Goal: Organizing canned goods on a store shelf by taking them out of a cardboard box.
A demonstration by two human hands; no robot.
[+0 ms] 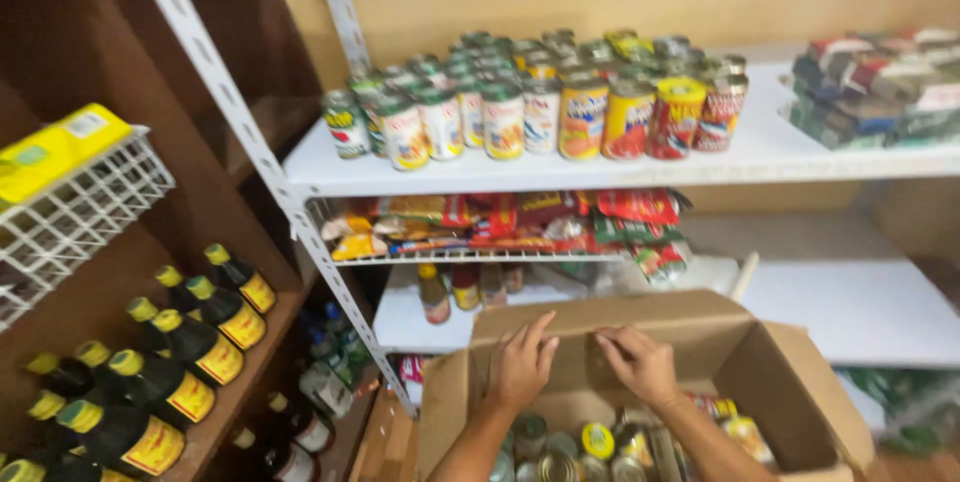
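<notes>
An open brown cardboard box [770, 372] sits low in front of me, holding several tin cans [598, 442] with round lids. My left hand [521, 365] rests flat against the inside of the box's far wall, fingers spread. Beside it my right hand [640, 362] lies palm down just above the cans, fingers loosely curled, holding nothing that I can see. Both forearms reach into the box from below.
A white shelf [770, 157] carries many labelled cans [540, 112] and stacked packs [880, 87] at right. A wire shelf below holds snack packets [520, 222]. Dark bottles with yellow caps [190, 342] fill wooden shelves at left, under a white wire basket [70, 212].
</notes>
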